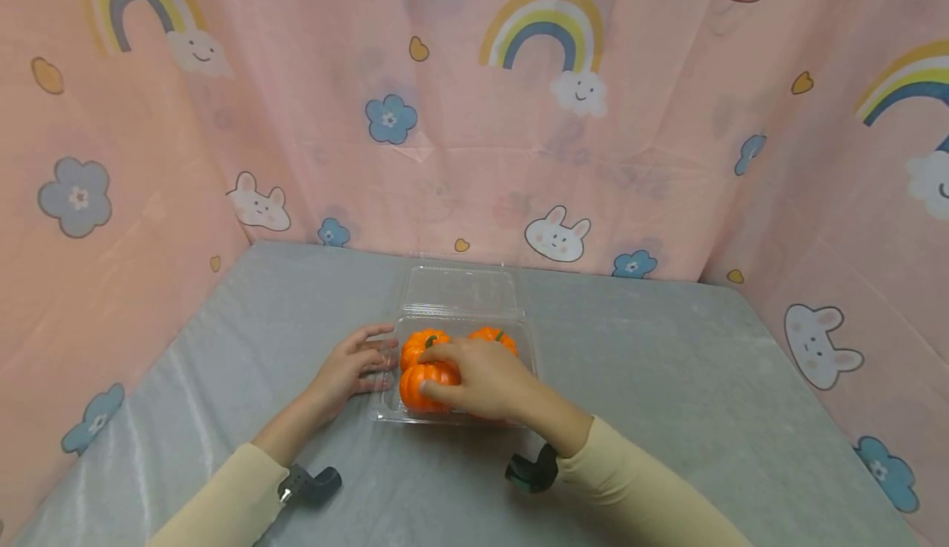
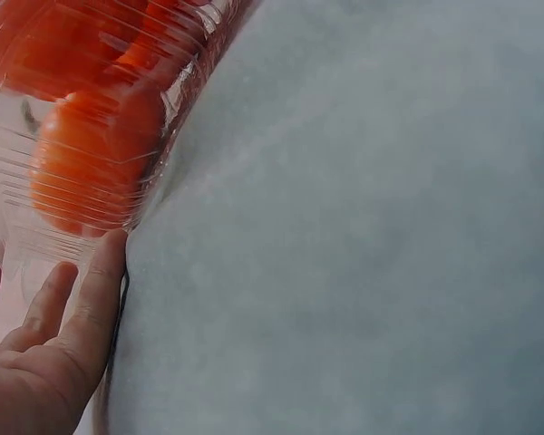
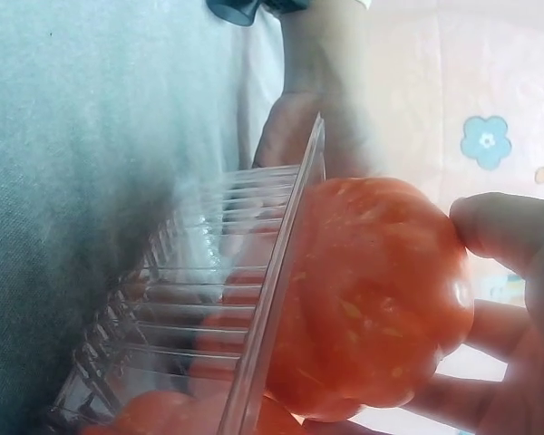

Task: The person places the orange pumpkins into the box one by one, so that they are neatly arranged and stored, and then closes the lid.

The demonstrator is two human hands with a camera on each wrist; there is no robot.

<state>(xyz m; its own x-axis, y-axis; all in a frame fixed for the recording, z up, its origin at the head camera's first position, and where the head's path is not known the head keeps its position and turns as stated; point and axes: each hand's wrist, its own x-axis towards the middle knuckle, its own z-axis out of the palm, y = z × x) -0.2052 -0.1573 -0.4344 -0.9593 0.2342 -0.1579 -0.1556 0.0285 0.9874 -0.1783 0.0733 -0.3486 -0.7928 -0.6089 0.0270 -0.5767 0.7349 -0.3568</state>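
A clear plastic clamshell box holds small orange pumpkins. My right hand grips one pumpkin between thumb and fingers over the front left part of the box. In the right wrist view this held pumpkin sits partly above the box rim. Behind it lies a second pumpkin with a green stem, and a third pumpkin shows at the back right. My right hand hides part of the box. Straight fingers of my left hand touch the box's left wall; its fingertips show there too.
The box's hinged lid lies folded back, away from me. A grey cloth covers the table. Pink printed curtains hang along the back and both sides. Dark wrist devices sit by both cuffs.
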